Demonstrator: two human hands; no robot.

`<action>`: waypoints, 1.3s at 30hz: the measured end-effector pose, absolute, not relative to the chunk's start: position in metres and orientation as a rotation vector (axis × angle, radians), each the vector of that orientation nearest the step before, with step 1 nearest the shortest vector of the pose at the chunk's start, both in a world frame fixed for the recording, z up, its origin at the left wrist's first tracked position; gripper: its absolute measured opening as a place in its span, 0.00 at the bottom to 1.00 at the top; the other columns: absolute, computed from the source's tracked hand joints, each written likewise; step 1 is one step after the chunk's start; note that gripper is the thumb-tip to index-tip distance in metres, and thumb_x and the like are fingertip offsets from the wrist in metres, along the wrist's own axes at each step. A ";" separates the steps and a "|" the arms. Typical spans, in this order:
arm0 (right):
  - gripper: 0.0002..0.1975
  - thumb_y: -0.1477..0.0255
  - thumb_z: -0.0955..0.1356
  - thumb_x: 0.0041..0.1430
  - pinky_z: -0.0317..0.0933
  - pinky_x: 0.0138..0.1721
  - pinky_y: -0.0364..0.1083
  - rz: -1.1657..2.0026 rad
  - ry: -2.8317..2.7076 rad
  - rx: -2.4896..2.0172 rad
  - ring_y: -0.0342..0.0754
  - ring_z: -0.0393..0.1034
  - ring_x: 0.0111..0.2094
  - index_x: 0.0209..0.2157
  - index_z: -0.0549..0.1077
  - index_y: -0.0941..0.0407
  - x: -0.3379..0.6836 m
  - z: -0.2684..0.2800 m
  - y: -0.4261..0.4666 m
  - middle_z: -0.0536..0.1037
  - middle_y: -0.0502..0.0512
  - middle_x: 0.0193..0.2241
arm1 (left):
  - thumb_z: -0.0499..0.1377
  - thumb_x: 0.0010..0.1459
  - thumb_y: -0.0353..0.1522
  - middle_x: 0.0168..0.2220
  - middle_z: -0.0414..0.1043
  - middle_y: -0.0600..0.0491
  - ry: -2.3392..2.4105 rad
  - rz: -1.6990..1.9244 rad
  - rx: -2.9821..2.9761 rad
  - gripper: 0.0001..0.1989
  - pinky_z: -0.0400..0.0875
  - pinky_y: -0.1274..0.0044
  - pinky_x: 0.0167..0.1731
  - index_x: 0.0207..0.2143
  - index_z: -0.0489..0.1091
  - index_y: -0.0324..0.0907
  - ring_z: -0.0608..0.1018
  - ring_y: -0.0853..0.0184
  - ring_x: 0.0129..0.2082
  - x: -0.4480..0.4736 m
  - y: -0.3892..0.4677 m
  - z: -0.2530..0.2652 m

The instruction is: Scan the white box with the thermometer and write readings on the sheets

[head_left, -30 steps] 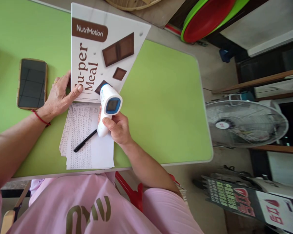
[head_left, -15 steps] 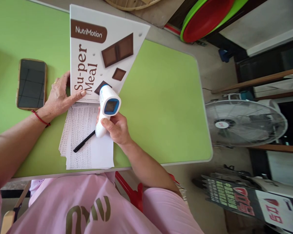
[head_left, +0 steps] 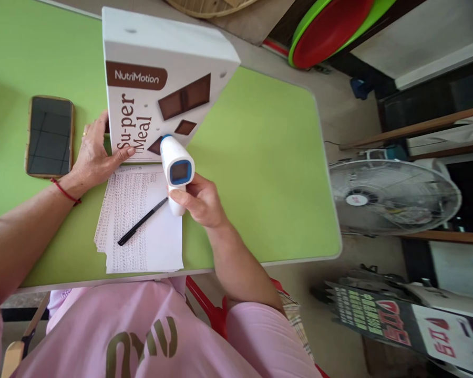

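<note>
With thumb on the front and fingers along the side, my left hand [head_left: 96, 151] grips the lower left of a white and brown NutriMotion box [head_left: 142, 105] standing on the table. My right hand [head_left: 201, 202] is closed around the handle of a white infrared thermometer [head_left: 176, 163] with a blue-rimmed screen. Its far end is close to the lower right of the box front; whether they touch I cannot tell. Below lie handwritten sheets of paper [head_left: 134, 210] in a loose stack, with a black pen [head_left: 142, 221] slanting across them.
A smartphone [head_left: 50, 136] lies left of my left hand on the green table [head_left: 268, 173]. Beyond the table's right edge stands a large fan [head_left: 394, 198], with a dark printed sign [head_left: 402, 325] nearer. Red and green round basins [head_left: 331, 31] are at the back.
The box has tipped toward upright, so its top face now shows. My right hand has moved the thermometer slightly right, uncovering the pen's upper end. My left hand keeps its hold.
</note>
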State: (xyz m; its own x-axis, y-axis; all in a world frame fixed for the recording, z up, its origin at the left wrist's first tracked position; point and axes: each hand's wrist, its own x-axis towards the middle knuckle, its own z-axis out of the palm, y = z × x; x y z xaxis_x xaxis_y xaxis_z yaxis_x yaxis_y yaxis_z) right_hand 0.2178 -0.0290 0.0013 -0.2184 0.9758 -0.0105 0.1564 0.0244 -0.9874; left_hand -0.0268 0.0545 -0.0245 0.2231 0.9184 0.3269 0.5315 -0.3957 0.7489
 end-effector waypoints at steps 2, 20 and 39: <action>0.21 0.55 0.73 0.48 0.69 0.35 0.48 1.127 -1.706 -1.246 0.47 0.71 0.33 0.41 0.75 0.54 0.241 0.010 -0.025 0.78 0.52 0.33 | 0.54 0.53 0.65 0.54 0.68 0.46 1.345 0.990 2.041 0.41 0.59 0.50 0.56 0.55 0.61 0.45 0.69 0.45 0.56 -0.028 0.057 -0.026; 0.28 0.71 0.68 0.53 0.61 0.55 0.65 0.231 -2.325 -1.840 0.64 0.67 0.51 0.57 0.70 0.59 0.307 0.000 -0.013 0.74 0.67 0.48 | 0.69 0.31 0.62 0.63 0.57 0.39 1.452 0.850 2.108 0.58 0.54 0.43 0.59 0.59 0.57 0.41 0.58 0.33 0.63 -0.029 0.062 -0.044; 0.05 0.72 0.66 0.65 0.60 0.27 0.44 0.309 -2.280 -1.059 0.42 0.66 0.27 0.36 0.74 0.55 0.225 -0.008 -0.033 0.76 0.51 0.29 | 0.73 0.40 0.39 0.63 0.57 0.44 1.494 0.686 2.111 0.46 0.46 0.47 0.66 0.60 0.57 0.44 0.55 0.37 0.66 -0.024 0.054 -0.025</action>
